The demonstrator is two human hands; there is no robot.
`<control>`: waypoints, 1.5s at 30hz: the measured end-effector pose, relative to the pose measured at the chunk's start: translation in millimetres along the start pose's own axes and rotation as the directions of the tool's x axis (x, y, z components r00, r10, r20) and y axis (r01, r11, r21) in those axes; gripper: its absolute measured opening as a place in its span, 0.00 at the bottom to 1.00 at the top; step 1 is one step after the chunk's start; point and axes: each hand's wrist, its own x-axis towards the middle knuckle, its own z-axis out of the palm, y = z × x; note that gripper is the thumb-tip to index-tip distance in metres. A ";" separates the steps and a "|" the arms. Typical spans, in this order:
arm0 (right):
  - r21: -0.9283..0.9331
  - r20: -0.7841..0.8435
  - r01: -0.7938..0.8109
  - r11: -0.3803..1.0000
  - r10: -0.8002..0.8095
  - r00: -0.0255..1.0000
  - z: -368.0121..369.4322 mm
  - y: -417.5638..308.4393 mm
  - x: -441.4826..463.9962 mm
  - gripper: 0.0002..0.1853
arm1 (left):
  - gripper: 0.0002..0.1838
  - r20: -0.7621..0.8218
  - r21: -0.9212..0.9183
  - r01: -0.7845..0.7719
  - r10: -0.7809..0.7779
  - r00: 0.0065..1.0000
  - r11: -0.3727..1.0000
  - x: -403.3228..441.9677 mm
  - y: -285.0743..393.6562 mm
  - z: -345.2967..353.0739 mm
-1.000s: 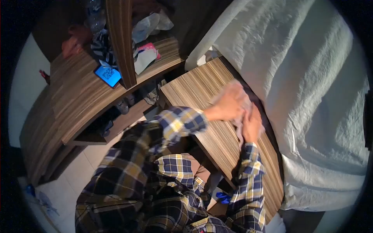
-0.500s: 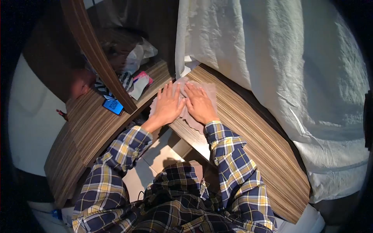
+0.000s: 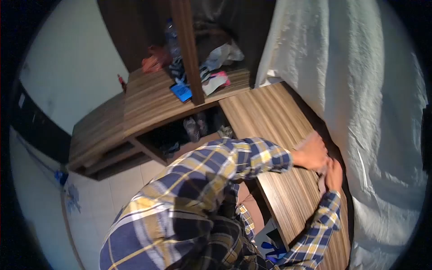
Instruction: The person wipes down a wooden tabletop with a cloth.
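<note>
At the far edge of the wood-grain tabletop, beside the curtain, my left hand is closed on a pinkish-grey cloth. Only small bits of the cloth show around the hands. My right hand is just below, its fingers bent against the left hand and gripping the cloth too. Both hands press low over the wood; the fingertips are partly hidden.
A pale curtain hangs along the right edge. On the left unit stand a dark upright post, a blue card, a plastic bottle and a red bag. Shoes sit on the shelf below.
Both hands have moved right with the cloth, from the tabletop's far left corner to its curtain side. They were spread flat on it and are now bunched together. The view has shifted.
</note>
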 end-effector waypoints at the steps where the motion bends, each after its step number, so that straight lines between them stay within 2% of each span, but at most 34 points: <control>1: 0.037 -0.009 -0.008 0.999 0.009 1.000 -11.5 17.7 -13.3 0.23 | 0.24 -0.033 -0.063 0.007 -0.009 0.999 0.998 8.5 21.7 21.1; 2: 0.010 -0.010 -0.077 0.997 0.077 0.997 -25.4 20.9 -28.5 0.22 | 0.25 -0.064 -0.126 0.011 -0.019 0.998 0.992 10.7 36.8 44.8; 3: 0.140 -0.003 -0.058 0.989 0.059 0.998 -33.9 34.8 -41.6 0.22 | 0.26 0.005 -0.204 -0.002 0.003 1.000 0.979 7.9 53.8 39.4; 5: 0.037 -0.126 0.023 0.999 -0.019 0.992 -49.9 28.2 -68.9 0.22 | 0.29 0.072 -0.288 0.011 0.010 0.997 0.958 2.9 83.7 44.4; 7: 0.047 -0.013 -0.111 0.993 0.112 0.994 -67.1 44.2 -88.4 0.22 | 0.36 -0.106 -0.339 -0.136 0.106 0.989 0.931 0.7 113.7 73.1; 8: 0.035 -0.009 -0.118 0.992 0.118 0.993 -65.7 52.0 -99.3 0.22 | 0.36 -0.109 -0.352 -0.135 0.102 0.989 0.926 -3.1 121.5 76.0; 10: -0.025 -0.164 -0.052 0.998 0.047 0.985 -57.7 66.2 -113.9 0.23 | 0.39 -0.151 -0.401 -0.214 0.167 0.974 0.891 -14.7 130.3 75.3; 11: 0.008 -0.090 -0.076 0.997 0.077 0.993 -60.0 55.6 -120.3 0.24 | 0.39 -0.155 -0.413 -0.214 0.163 0.974 0.885 -19.5 133.5 74.9; 13: -0.069 -0.123 -0.114 0.991 0.105 0.987 -52.7 44.9 -132.5 0.26 | 0.40 -0.202 -0.368 -0.236 0.171 0.964 0.899 -27.2 135.5 73.7; 15: -0.160 -0.136 -0.073 0.984 0.051 0.989 -48.5 24.8 -143.2 0.28 | 0.41 -0.224 -0.397 -0.256 0.177 0.958 0.881 -32.4 128.5 72.2; 17: -0.246 -0.158 -0.050 0.968 0.011 0.987 -39.3 8.7 -141.8 0.29 | 0.42 -0.235 -0.442 -0.352 0.273 0.933 0.825 -36.3 116.9 75.2; 18: -0.247 -0.192 -0.080 0.966 0.032 0.981 -31.8 3.2 -145.6 0.29 | 0.42 -0.354 -0.351 -0.417 0.293 0.888 0.839 -37.2 110.4 80.9; 19: -0.259 -0.193 -0.094 0.961 0.044 0.980 -24.7 1.0 -146.0 0.29 | 0.42 -0.359 -0.364 -0.424 0.295 0.885 0.829 -35.7 103.0 86.1; 21: -0.311 -0.234 -0.178 0.934 0.106 0.967 -11.8 -2.9 -141.2 0.30 | 0.42 -0.188 -0.453 -0.491 0.459 0.869 0.744 -29.5 69.5 76.1; 23: -0.319 -0.229 -0.200 0.926 0.129 0.965 0.8 -1.1 -111.9 0.28 | 0.41 -0.289 -0.405 -0.474 0.382 0.878 0.782 -19.6 40.8 86.5; 25: -0.316 -0.273 -0.220 0.923 0.134 0.953 20.7 -5.9 -87.2 0.26 | 0.40 -0.251 -0.439 -0.411 0.330 0.910 0.799 -13.7 18.6 99.5; 27: -0.337 -0.220 -0.165 0.927 0.092 0.971 35.4 -22.8 -54.8 0.24 | 0.39 -0.212 -0.393 -0.355 0.293 0.933 0.848 -18.8 -15.7 87.4; 28: -0.341 -0.243 -0.163 0.926 0.081 0.967 48.8 -6.6 -40.2 0.23 | 0.37 -0.208 -0.373 -0.324 0.262 0.942 0.869 -17.2 -33.7 88.9; 29: -0.325 -0.262 -0.155 0.933 0.069 0.963 57.5 -12.3 -18.9 0.22 | 0.36 -0.099 -0.444 -0.264 0.246 0.964 0.856 -14.2 -58.9 67.0; 31: -0.335 -0.143 -0.288 0.897 0.253 0.957 65.3 -58.5 14.2 0.22 | 0.37 0.147 -0.424 -0.132 0.212 0.966 0.896 -20.6 -99.7 19.6; 32: -0.271 -0.205 -0.195 0.943 0.142 0.968 82.9 -67.6 39.9 0.22 | 0.36 -0.045 -0.339 -0.139 0.132 0.990 0.931 -19.0 -126.9 23.2; 33: -0.217 -0.257 -0.119 0.969 0.061 0.964 100.7 -76.6 55.2 0.22 | 0.35 -0.223 -0.284 -0.126 0.062 0.973 0.951 -23.9 -146.6 30.1; 35: -0.238 -0.228 -0.038 0.971 -0.018 0.973 119.4 -105.9 93.9 0.22 | 0.36 -0.273 -0.155 -0.092 0.047 0.961 0.984 -27.6 -189.4 8.9; 36: -0.236 -0.231 -0.021 0.972 -0.035 0.972 133.0 -115.4 110.3 0.22 | 0.32 -0.523 -0.219 -0.180 0.040 0.851 0.959 -23.8 -211.5 -8.7; 37: -0.229 -0.216 0.047 0.972 -0.098 0.972 148.8 -116.7 129.7 0.22 | 0.25 -0.219 -0.153 -0.044 0.010 0.976 0.987 -30.3 -232.7 -24.9; 38: -0.090 -0.138 0.056 0.994 -0.068 0.988 145.2 -158.6 140.4 0.22 | 0.18 -0.441 -0.112 -0.046 -0.008 0.897 0.993 -35.0 -251.3 -15.6; 39: -0.040 -0.129 0.147 0.988 -0.151 0.980 154.0 -171.8 151.7 0.23 | 0.17 -0.179 -0.214 0.039 -0.078 0.981 0.976 -40.7 -261.9 -47.2; 40: 0.008 -0.151 0.214 0.977 -0.210 0.966 168.9 -177.8 166.9 0.22 | 0.17 -0.364 -0.085 0.059 -0.086 0.927 0.995 -40.3 -283.6 -18.0; 41: -0.159 -0.284 0.324 0.933 -0.357 0.890 184.3 -190.6 175.2 0.20 | 0.19 -0.220 -0.266 0.110 -0.171 0.960 0.958 -46.6 -283.9 -47.6; 42: -0.127 -0.443 0.403 0.906 -0.415 0.795 204.4 -190.8 195.7 0.17 | 0.21 -0.217 -0.302 0.003 -0.072 0.973 0.953 -46.1 -293.7 -49.7; 43: -0.153 -0.486 0.424 0.893 -0.442 0.754 201.9 -205.7 199.7 0.12 | 0.24 -0.241 -0.072 -0.060 0.041 0.970 0.996 -54.6 -301.4 -47.5; 44: -0.109 -0.452 0.426 0.898 -0.426 0.783 201.4 -217.0 211.3 0.10 | 0.24 -0.243 -0.269 0.022 -0.090 0.966 0.963 -52.7 -286.2 -68.9; 45: 0.021 -0.352 0.478 0.878 -0.441 0.825 198.6 -219.2 209.0 0.12 | 0.26 0.007 -0.194 0.051 -0.051 0.999 0.980 -53.6 -292.8 -74.1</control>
